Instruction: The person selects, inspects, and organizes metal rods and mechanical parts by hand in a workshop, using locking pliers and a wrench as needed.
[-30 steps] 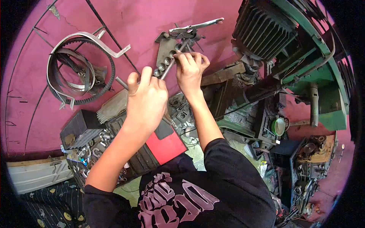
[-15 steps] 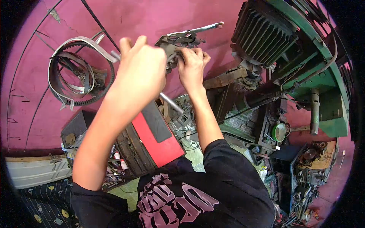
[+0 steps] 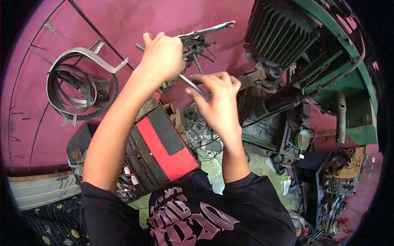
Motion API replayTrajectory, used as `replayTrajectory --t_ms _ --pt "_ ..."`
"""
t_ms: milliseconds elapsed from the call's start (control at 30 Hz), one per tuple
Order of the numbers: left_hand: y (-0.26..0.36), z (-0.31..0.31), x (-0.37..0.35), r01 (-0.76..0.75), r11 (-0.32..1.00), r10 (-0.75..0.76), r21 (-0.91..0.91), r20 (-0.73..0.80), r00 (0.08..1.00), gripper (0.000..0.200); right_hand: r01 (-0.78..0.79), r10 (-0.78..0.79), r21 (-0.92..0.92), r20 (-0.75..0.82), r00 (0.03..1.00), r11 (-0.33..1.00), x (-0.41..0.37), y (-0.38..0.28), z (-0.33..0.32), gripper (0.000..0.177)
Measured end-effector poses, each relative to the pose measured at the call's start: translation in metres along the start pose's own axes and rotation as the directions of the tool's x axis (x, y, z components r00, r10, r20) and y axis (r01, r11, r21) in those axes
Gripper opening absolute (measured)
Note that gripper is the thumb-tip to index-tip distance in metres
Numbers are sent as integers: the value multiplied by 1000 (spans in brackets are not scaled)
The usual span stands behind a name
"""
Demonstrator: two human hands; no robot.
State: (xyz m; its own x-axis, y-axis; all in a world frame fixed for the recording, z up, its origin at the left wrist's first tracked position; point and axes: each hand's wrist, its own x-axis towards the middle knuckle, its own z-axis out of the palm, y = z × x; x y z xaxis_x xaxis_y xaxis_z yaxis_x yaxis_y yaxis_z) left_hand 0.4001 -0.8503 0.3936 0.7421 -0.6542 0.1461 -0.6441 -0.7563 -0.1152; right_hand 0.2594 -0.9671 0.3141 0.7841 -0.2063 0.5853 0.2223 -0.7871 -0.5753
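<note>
My left hand [image 3: 162,57] is closed around a straight grey metal rod [image 3: 190,83], whose two ends stick out on either side of the fist. At the rod's lower right end is my right hand [image 3: 221,98], its thumb and forefinger apart on either side of the rod. Just beyond my left hand is a dark metal assembly [image 3: 199,48] with thin bars sticking out. Its lower part is partly hidden by the hand. A shiny pliers-like handle [image 3: 213,28] slants up to the right above it.
An open toolbox with a red panel [image 3: 168,151] lies below my arms. A metal strap ring [image 3: 52,84] and belt hang on the pink wall at left. A finned motor [image 3: 283,35] and green machine frame [image 3: 361,82] stand at right. Metal parts [image 3: 197,125] lie beyond the toolbox.
My right hand has come away from the dark assembly and moved down to the rod's lower end. The rod has shifted up, and its lower end now shows between my right thumb and forefinger.
</note>
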Motion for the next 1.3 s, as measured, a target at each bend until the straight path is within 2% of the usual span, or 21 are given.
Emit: replayTrajectory --t_ms 100,333,400,433,500,533,567,633,667,900,967,1000,1167,1267,1300 --pt "0 14 7 -9 998 4 -61 -82 997 15 11 -13 -65 -35 999 998 -5 4 17 21" --pt "-11 20 11 -6 999 3 -47 -69 998 22 24 -51 -134 -196 979 991 -4 18 40 18" --pt "-21 19 7 21 969 -39 -248 -68 997 25 11 -45 -126 -272 961 992 -4 30 50 17" --pt "-25 19 3 13 969 -30 -245 -67 997 25 3 -39 -127 -278 960 992 -4 36 53 17" --pt "-34 20 -8 -88 967 59 -241 -124 990 20 5 -40 -129 -273 961 992 -2 45 56 17" --pt "-38 25 -13 -116 980 84 -164 -187 979 19 2 -37 -129 -274 961 992 -2 50 57 17" --pt "-43 30 -16 -118 980 86 -163 -187 979 19 9 -45 -133 -269 962 991 0 55 59 17" --pt "-51 40 -18 -109 994 95 -29 -310 946 21 19 -56 -137 -267 962 990 7 63 59 17" --pt "-53 46 -17 -108 994 94 -28 -311 946 21 36 -68 -132 -245 967 991 10 66 59 17" --pt "-47 96 -5 69 998 -59 14 -373 926 25 58 -74 -130 -116 990 990 27 97 58 19" --pt "-43 102 0 99 989 -134 -109 -395 909 26 43 -59 -129 -122 991 991 31 107 62 20" --pt "-42 107 4 100 989 -138 -112 -409 902 27 42 -57 -132 -113 992 990 34 110 60 21" --pt "-40 127 26 137 975 -192 -177 -343 919 25 -35 16 -205 -92 996 978 51 121 64 21" --pt "-34 136 39 205 953 -247 -223 -176 953 22 -84 68 -227 -80 994 970 56 131 71 24" --pt "-32 142 40 210 952 -252 -223 -179 951 22 -88 68 -222 -98 993 971 57 134 73 26"
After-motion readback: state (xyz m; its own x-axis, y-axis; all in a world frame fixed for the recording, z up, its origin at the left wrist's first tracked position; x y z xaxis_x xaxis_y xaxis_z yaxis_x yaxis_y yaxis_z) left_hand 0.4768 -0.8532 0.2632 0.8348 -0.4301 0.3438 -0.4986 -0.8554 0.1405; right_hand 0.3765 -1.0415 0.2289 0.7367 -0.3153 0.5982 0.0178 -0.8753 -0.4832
